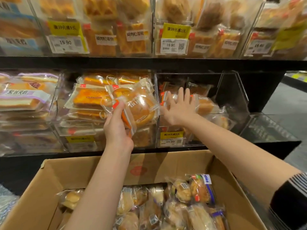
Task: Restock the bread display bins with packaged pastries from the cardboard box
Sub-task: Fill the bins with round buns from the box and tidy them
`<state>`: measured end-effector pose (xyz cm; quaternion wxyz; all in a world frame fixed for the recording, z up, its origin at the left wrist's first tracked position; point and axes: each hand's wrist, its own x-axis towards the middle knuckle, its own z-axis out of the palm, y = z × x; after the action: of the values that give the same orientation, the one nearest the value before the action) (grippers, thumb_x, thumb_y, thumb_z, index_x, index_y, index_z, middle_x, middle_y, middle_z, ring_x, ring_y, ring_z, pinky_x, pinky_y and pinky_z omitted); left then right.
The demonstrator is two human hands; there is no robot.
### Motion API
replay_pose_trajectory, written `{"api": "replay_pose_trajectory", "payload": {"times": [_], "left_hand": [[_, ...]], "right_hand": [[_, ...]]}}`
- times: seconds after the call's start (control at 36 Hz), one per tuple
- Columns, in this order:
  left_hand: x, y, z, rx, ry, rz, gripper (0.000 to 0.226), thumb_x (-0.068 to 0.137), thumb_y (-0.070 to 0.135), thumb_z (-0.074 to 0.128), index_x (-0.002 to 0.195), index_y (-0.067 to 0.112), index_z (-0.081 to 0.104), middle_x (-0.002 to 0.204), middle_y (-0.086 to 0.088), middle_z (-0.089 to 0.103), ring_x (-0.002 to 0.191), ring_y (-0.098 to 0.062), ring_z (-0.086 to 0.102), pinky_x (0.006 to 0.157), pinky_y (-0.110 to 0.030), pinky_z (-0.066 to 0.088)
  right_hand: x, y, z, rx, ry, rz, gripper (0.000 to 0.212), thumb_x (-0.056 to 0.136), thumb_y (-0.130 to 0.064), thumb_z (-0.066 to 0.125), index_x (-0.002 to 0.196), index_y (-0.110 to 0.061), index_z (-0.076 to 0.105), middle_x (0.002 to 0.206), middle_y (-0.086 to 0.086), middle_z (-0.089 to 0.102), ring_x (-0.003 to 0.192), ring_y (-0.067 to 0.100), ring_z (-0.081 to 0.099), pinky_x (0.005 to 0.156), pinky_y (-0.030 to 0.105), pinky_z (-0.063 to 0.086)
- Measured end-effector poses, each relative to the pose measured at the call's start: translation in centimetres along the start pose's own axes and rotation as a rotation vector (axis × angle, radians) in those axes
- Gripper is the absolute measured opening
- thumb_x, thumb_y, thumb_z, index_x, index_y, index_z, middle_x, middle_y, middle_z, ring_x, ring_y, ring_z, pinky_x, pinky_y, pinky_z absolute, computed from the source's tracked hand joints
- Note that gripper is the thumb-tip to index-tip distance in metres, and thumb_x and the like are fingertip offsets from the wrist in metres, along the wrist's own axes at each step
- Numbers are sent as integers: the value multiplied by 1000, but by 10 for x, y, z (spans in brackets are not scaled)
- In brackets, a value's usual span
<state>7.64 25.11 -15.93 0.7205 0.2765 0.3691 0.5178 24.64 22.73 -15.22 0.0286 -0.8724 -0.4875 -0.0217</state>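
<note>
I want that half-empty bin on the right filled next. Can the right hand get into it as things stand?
Probably yes. The right hand is spread open at the mouth of the clear bin, holding nothing, with only a few wrapped pastries low inside and nothing across the opening.

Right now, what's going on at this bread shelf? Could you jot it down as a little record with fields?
place: shop shelf with clear display bins
left hand: grips packaged round buns in front of the middle bin
right hand: fingers spread, reaching into the right bin, against wrapped pastries there
right bin fill: only partly filled
cardboard box: open, below the shelf, holding many wrapped pastries
price tag: 19.90 on the right bin
upper shelf: bins full of packaged bread
</note>
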Motion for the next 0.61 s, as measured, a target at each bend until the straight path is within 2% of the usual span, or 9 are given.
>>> {"api": "replay_pose_trajectory", "payload": {"times": [0.08, 0.19, 0.33, 0.42, 0.47, 0.53, 0.58, 0.61], "left_hand": [[-1, 0, 3, 14, -12, 10, 18, 86, 38, 67, 99, 36, 55, 120, 2, 60, 114, -20, 54, 100, -39, 43], [2, -2, 2, 14, -13, 18, 34, 85, 40, 67, 114, 31, 53, 123, 1, 59, 115, -20, 53, 102, -39, 42], [3, -1, 2, 48, -47, 28, 30, 85, 42, 67, 110, 34, 52, 119, 2, 59, 111, -20, 53, 89, -35, 44], [1, -1, 6, 58, -77, 21, 31, 85, 41, 67, 113, 32, 57, 118, 2, 62, 109, -19, 56, 79, -31, 46], [-3, 0, 8, 37, -78, 8, 40, 85, 41, 67, 122, 29, 57, 118, 1, 62, 109, -19, 57, 78, -31, 47], [-6, -1, 10, 35, -90, 8, 46, 86, 42, 66, 128, 28, 55, 119, 1, 63, 109, -18, 58, 80, -31, 48], [-11, -1, 11, 48, -110, 21, 46, 86, 42, 65, 129, 28, 55, 119, 1, 63, 107, -17, 58, 80, -31, 48], [-12, -1, 13, 63, -124, 27, 44, 87, 43, 65, 127, 28, 55, 118, 1, 64, 107, -17, 59, 83, -32, 48]], "right_hand": [[-4, 5, 9, 68, -56, -175, 54, 102, -44, 10, 152, -32, -6, 159, 14, -16, 146, 31, -17, 118, 51, -8], [-7, 9, 10, 99, -121, -201, 56, 101, -48, 12, 153, -34, -5, 159, 15, -16, 146, 31, -17, 118, 54, -5], [-8, 13, 10, 70, -145, -241, 58, 101, -44, 18, 153, -30, -5, 158, 15, -18, 145, 31, -19, 118, 54, -6], [0, 12, 3, 77, -222, -252, 57, 102, -42, 18, 153, -29, -2, 159, 15, -14, 146, 32, -17, 117, 56, -4], [1, 16, -5, 195, -256, -296, 53, 102, -37, 26, 153, -26, 16, 161, 15, 4, 148, 34, -2, 118, 56, 6], [-7, 30, -14, 453, -187, -307, 45, 101, -29, 37, 146, -21, 37, 153, 10, 32, 142, 28, 27, 116, 44, 24], [-19, 48, -21, 624, 32, -222, 38, 101, -20, 39, 137, -18, 50, 140, 2, 50, 131, 17, 43, 108, 28, 32], [-24, 58, -23, 694, 149, -161, 35, 101, -17, 38, 131, -17, 56, 132, 0, 57, 125, 15, 49, 107, 27, 34]]}}
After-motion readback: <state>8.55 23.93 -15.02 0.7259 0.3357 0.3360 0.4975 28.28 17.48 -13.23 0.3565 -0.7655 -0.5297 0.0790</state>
